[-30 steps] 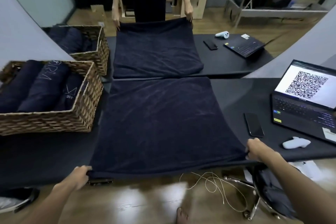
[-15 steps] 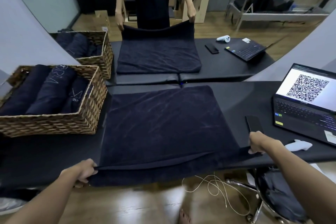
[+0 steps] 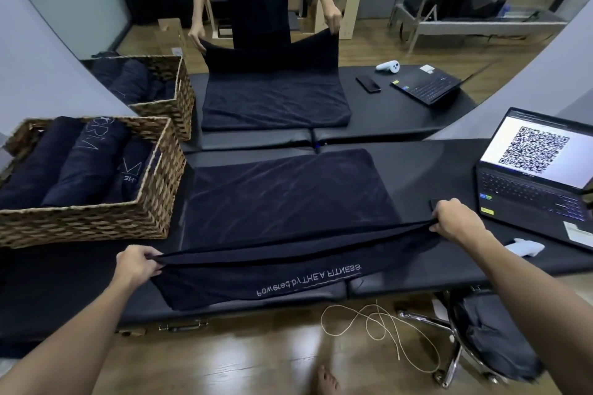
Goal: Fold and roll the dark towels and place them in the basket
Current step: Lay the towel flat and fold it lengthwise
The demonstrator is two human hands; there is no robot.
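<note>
A dark navy towel [image 3: 282,196] lies spread on the black table [image 3: 417,170] in front of me. My left hand [image 3: 136,264] pinches its near left corner and my right hand [image 3: 454,218] pinches its near right corner, both lifted above the table. The near edge is raised and stretched between them, showing a hem with white lettering [image 3: 308,279] underneath. A wicker basket [image 3: 96,228] at the left holds three rolled dark towels [image 3: 86,163].
An open laptop [image 3: 542,176] with a QR code stands at the right, a white controller [image 3: 526,247] near it. Across the table a person folds another dark towel [image 3: 272,96] beside a second basket [image 3: 160,80]. A cord [image 3: 378,330] and chair [image 3: 481,337] are on the floor.
Both my hands have lifted the towel's near edge up and carried it forward over the table. The person opposite has raised the far edge of their towel.
</note>
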